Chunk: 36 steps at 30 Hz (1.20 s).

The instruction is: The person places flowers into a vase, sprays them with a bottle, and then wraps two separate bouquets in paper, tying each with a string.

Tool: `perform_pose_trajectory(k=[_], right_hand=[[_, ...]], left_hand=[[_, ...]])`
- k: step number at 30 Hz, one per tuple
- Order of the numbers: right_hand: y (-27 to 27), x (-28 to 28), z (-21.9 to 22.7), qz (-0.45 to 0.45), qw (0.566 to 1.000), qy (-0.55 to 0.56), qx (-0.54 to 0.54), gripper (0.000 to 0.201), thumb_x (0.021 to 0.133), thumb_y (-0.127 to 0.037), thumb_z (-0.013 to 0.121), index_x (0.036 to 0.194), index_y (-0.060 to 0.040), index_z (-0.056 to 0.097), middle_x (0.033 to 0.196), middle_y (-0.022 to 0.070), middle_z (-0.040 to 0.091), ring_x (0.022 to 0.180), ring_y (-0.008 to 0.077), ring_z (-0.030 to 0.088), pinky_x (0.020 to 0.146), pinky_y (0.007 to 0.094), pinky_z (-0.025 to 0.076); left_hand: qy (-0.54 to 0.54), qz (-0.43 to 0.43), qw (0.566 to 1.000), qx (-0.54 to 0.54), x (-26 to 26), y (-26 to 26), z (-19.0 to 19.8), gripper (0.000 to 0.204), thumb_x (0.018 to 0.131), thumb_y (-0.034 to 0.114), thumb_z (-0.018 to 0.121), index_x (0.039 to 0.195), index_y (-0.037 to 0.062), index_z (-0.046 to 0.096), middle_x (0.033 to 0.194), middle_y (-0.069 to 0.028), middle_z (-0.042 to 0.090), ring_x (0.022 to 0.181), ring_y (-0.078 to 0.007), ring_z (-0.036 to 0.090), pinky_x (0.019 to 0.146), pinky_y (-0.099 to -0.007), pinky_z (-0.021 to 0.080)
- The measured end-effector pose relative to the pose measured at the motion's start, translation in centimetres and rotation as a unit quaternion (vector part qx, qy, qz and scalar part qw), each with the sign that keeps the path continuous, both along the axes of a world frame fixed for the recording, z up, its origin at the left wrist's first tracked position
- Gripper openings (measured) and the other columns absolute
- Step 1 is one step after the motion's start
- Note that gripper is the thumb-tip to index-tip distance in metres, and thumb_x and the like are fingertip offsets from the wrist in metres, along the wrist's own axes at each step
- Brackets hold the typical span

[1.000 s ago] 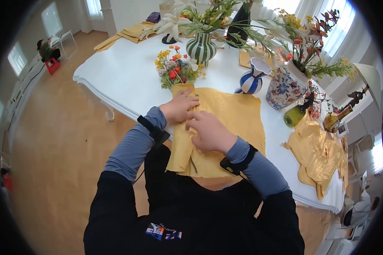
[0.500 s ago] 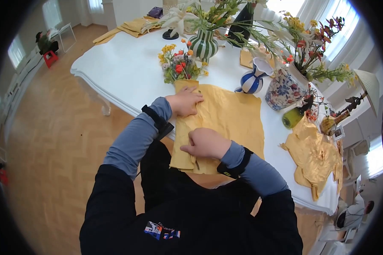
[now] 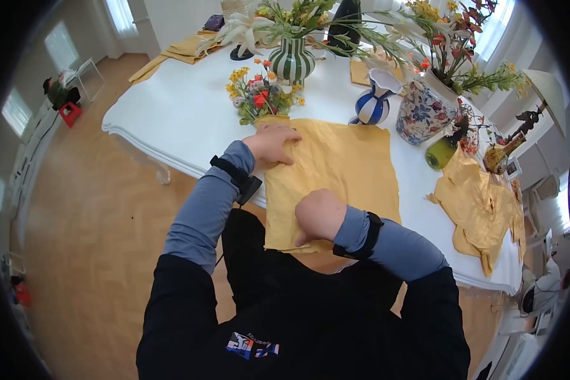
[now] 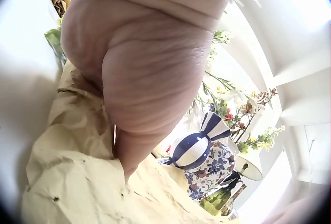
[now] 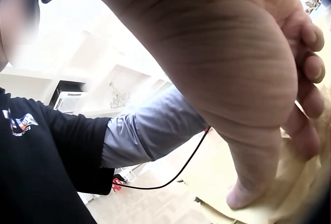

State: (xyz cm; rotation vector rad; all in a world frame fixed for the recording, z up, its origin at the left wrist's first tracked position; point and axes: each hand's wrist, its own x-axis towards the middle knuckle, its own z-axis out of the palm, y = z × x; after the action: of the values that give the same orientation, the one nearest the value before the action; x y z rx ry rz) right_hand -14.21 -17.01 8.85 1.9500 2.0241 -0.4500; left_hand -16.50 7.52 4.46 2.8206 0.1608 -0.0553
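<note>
Head view: the left hand (image 3: 273, 143) rests on the upper left part of a yellow sheet (image 3: 354, 164), its fingers reaching across the surface rather than balled up; in the left wrist view its thumb touches the creased material. The right hand (image 3: 320, 216) is lower down, at the sheet's near edge, with bent fingers and the thumb tip against the sheet (whether it truly pinches the material, I cannot tell). The sheet lies on the white table (image 3: 164, 111), its near edge close to the person's lap. A small bouquet (image 3: 261, 98) of red, yellow and orange flowers shows just beyond the sheet's far left corner, its stems hidden. Behind the bouquet stands a green-and-white striped vase (image 3: 292, 60). Beyond the sheet's far right corner is a blue-and-white striped vase (image 3: 371, 107), and beside it a floral-patterned pot (image 3: 424, 111) full of flowers. Farther right are a green bottle (image 3: 439, 152) and a crumpled golden sheet (image 3: 478, 209) on the table.
</note>
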Motion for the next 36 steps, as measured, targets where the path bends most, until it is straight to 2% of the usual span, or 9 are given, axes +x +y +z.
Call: perform_pose_trajectory(k=[12, 18, 20, 23, 25, 28, 29, 31, 36], right_hand=[[6.3, -0.3, 0.1, -0.211, 0.967, 0.099, 0.099, 0.057, 0.094, -0.055, 0.061, 0.101, -0.0009, 0.078, 0.099, 0.0197, 0.075, 0.099, 0.0347, 0.073, 0.089, 0.0432, 0.057], [7.3, 0.2, -0.9, -0.237, 0.963, 0.085, 0.096, 0.051, 0.091, -0.048, 0.065, 0.104, -0.0009, 0.078, 0.114, 0.0196, 0.073, 0.106, 0.0345, 0.072, 0.093, 0.0425, 0.056], [7.7, 0.5, -0.9, -0.252, 0.960, 0.086, 0.091, 0.047, 0.090, -0.044, 0.067, 0.105, -0.0006, 0.078, 0.116, 0.0195, 0.073, 0.107, 0.0349, 0.072, 0.093, 0.0426, 0.057], [8.1, 1.2, -1.3, -0.220, 0.965, 0.116, 0.083, 0.042, 0.085, -0.034, 0.069, 0.102, 0.0039, 0.076, 0.114, 0.0231, 0.073, 0.107, 0.0364, 0.072, 0.092, 0.0434, 0.057], [8.9, 1.9, -2.9, -0.171, 0.974, 0.119, 0.089, 0.035, 0.083, -0.025, 0.068, 0.100, 0.0043, 0.076, 0.113, 0.0259, 0.072, 0.107, 0.0388, 0.071, 0.090, 0.0437, 0.057], [8.4, 3.3, -3.3, -0.203, 0.954, 0.201, 0.085, 0.033, 0.082, -0.018, 0.064, 0.104, 0.0048, 0.075, 0.112, 0.0278, 0.072, 0.105, 0.0416, 0.070, 0.089, 0.0436, 0.057], [8.0, 3.9, -3.3, -0.203, 0.954, 0.203, 0.085, 0.033, 0.082, -0.018, 0.064, 0.104, 0.0048, 0.075, 0.112, 0.0278, 0.072, 0.105, 0.0416, 0.070, 0.089, 0.0436, 0.057], [7.0, 5.1, -3.0, -0.240, 0.919, 0.299, 0.095, 0.039, 0.084, -0.020, 0.066, 0.113, 0.0062, 0.070, 0.116, 0.0291, 0.070, 0.109, 0.0419, 0.069, 0.092, 0.0420, 0.055], [5.6, 6.8, -2.9, -0.213, 0.900, 0.369, 0.097, 0.052, 0.089, -0.030, 0.070, 0.124, 0.0079, 0.061, 0.120, 0.0276, 0.069, 0.113, 0.0378, 0.067, 0.097, 0.0392, 0.053]], left_hand=[[0.011, 0.021, 1.000, -0.010, 0.3, 0.0, 0.0, 0.075, 0.075, 0.041, 0.084, 0.143, 0.0204, 0.061, 0.150, -0.0090, 0.055, 0.145, -0.0295, 0.042, 0.121, -0.0479, 0.022], [-0.024, 0.043, 0.980, -0.193, 0.4, 1.5, -0.8, 0.049, 0.093, 0.019, 0.067, 0.141, 0.0129, 0.061, 0.139, -0.0085, 0.063, 0.130, -0.0210, 0.058, 0.109, -0.0399, 0.045], [-0.122, 0.117, 0.894, -0.415, -0.1, 2.0, -1.6, 0.045, 0.090, 0.004, 0.061, 0.134, 0.0075, 0.064, 0.124, -0.0099, 0.070, 0.117, -0.0234, 0.067, 0.099, -0.0321, 0.052], [-0.325, 0.172, 0.805, -0.466, -0.2, 2.4, -4.8, 0.038, 0.087, -0.007, 0.059, 0.124, -0.0009, 0.065, 0.121, -0.0109, 0.071, 0.108, -0.0193, 0.067, 0.093, -0.0270, 0.053], [-0.368, 0.191, 0.792, -0.448, -0.8, 1.9, -4.9, 0.027, 0.086, 0.000, 0.068, 0.113, -0.0039, 0.064, 0.113, -0.0119, 0.070, 0.103, -0.0197, 0.067, 0.090, -0.0295, 0.053], [-0.337, 0.437, 0.815, -0.177, -2.3, 0.1, -4.5, 0.040, 0.085, 0.018, 0.080, 0.110, -0.0043, 0.059, 0.096, -0.0081, 0.062, 0.094, -0.0220, 0.068, 0.085, -0.0319, 0.056], [-0.336, 0.437, 0.816, -0.177, -2.7, -0.7, -3.9, 0.040, 0.085, 0.018, 0.080, 0.110, -0.0043, 0.059, 0.096, -0.0081, 0.062, 0.094, -0.0220, 0.068, 0.085, -0.0319, 0.056], [-0.280, 0.423, 0.678, -0.531, -3.5, -2.5, -1.6, 0.038, 0.092, 0.021, 0.076, 0.113, -0.0050, 0.059, 0.101, -0.0105, 0.066, 0.090, -0.0218, 0.069, 0.082, -0.0326, 0.057], [-0.185, 0.301, 0.671, -0.652, -4.2, -2.0, -1.0, 0.035, 0.101, 0.023, 0.066, 0.119, -0.0055, 0.060, 0.112, -0.0126, 0.070, 0.093, -0.0204, 0.071, 0.085, -0.0348, 0.058]])
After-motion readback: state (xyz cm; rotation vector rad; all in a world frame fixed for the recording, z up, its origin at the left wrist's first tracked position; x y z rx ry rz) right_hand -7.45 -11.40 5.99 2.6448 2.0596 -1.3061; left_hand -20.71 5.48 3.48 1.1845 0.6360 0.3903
